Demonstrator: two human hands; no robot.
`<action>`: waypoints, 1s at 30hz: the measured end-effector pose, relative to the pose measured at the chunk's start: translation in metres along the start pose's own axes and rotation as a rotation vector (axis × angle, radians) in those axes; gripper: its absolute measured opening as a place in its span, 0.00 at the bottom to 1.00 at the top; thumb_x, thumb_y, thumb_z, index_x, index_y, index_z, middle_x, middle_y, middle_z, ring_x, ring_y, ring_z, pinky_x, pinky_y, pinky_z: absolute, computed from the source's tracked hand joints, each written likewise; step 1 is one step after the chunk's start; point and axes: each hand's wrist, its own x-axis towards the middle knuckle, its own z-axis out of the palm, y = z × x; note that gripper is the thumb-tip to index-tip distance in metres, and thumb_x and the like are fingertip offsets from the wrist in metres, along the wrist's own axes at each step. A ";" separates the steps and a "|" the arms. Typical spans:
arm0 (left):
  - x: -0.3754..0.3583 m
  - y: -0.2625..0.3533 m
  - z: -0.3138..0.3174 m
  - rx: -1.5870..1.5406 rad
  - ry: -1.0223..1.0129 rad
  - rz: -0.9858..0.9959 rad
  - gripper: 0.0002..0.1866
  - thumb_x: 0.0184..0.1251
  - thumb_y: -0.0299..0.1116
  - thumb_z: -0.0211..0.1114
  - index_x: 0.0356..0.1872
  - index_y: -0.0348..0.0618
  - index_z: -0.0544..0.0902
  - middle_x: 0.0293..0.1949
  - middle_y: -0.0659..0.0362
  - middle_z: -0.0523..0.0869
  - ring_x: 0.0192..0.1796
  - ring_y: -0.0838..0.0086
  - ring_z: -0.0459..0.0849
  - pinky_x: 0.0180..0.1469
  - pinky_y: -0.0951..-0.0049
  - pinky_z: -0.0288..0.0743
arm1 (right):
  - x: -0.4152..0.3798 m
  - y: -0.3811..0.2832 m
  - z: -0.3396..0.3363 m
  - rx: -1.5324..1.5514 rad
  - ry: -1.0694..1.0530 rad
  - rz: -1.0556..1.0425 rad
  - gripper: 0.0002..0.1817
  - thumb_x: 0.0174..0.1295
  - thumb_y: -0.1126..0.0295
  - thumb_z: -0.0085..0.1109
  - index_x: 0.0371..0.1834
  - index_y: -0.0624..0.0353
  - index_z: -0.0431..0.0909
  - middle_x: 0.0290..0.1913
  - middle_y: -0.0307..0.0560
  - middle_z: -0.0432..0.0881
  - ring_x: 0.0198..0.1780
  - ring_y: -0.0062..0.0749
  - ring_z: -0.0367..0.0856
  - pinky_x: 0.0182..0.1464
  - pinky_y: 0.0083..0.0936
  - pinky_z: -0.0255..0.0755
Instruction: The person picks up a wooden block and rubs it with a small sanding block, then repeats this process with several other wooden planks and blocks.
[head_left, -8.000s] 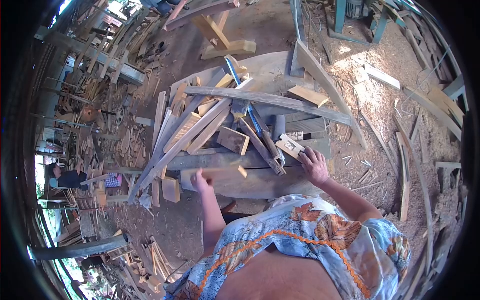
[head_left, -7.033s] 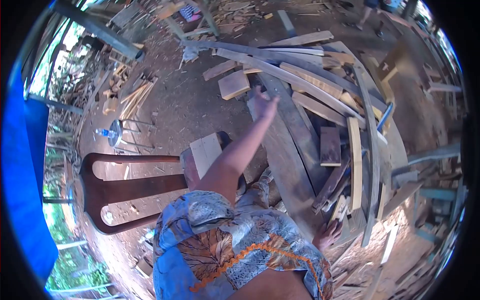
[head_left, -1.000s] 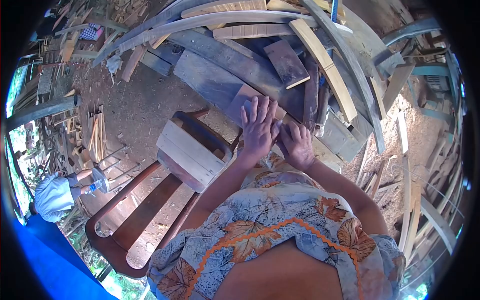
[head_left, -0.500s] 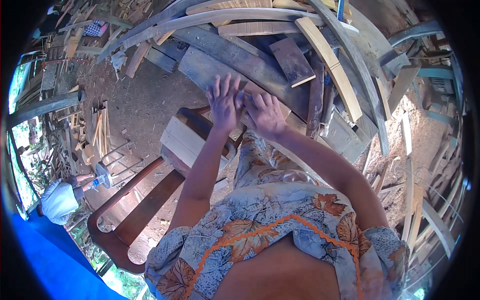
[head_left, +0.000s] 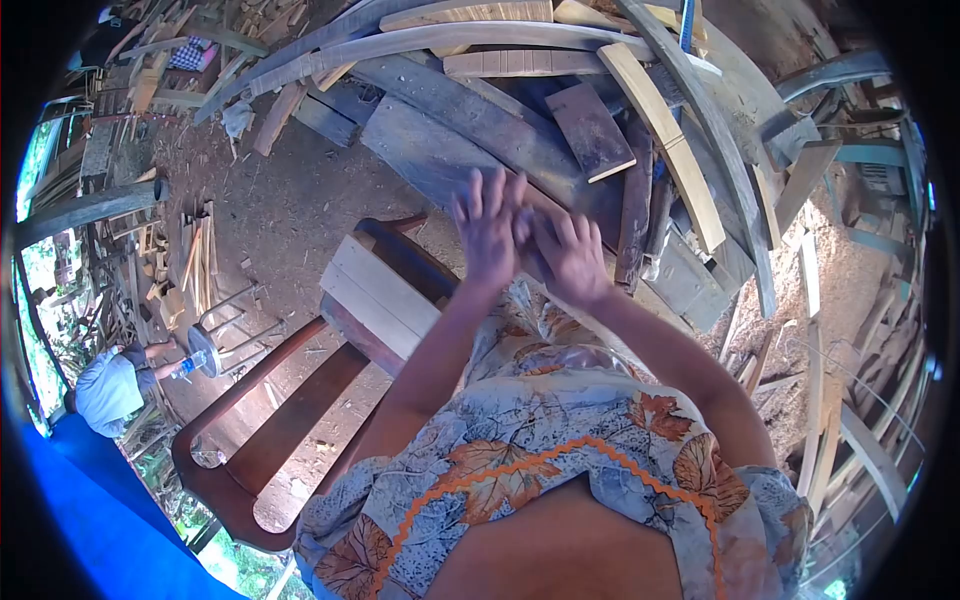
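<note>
Under my hands lies a flat wooden board (head_left: 560, 215), brownish and worn, mostly hidden by my fingers, resting on a wide grey weathered plank (head_left: 450, 165). My left hand (head_left: 487, 232) is spread flat, fingers fanned and slightly blurred, pressing on the board. My right hand (head_left: 573, 257) lies just beside it, touching it, fingers loosely curled; I cannot tell whether it pinches anything. Beyond the hands sit a dark squarish slab (head_left: 590, 130) and a pale curved slat (head_left: 665, 145). Left of my left hand is a chair (head_left: 290, 400) carrying a pale plank block (head_left: 378, 300).
</note>
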 end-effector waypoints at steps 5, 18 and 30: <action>0.060 -0.046 0.014 0.041 0.064 0.096 0.25 0.77 0.47 0.47 0.71 0.59 0.70 0.72 0.55 0.69 0.75 0.52 0.59 0.74 0.41 0.46 | 0.055 0.011 0.021 -0.069 0.013 0.039 0.27 0.53 0.65 0.63 0.59 0.58 0.75 0.54 0.49 0.71 0.54 0.46 0.69 0.53 0.41 0.65; -0.013 0.046 0.019 -0.103 -0.018 0.120 0.27 0.75 0.49 0.52 0.72 0.58 0.70 0.74 0.57 0.65 0.79 0.56 0.53 0.75 0.39 0.40 | -0.049 0.008 -0.028 -0.077 0.006 0.109 0.27 0.55 0.66 0.65 0.59 0.62 0.75 0.56 0.51 0.70 0.55 0.48 0.70 0.55 0.43 0.64; 0.041 -0.036 0.004 0.022 0.070 -0.025 0.23 0.72 0.46 0.54 0.66 0.58 0.76 0.69 0.58 0.72 0.75 0.54 0.58 0.70 0.30 0.43 | 0.050 0.005 0.020 -0.100 -0.008 -0.028 0.29 0.57 0.65 0.62 0.63 0.60 0.72 0.58 0.54 0.70 0.55 0.51 0.69 0.54 0.45 0.65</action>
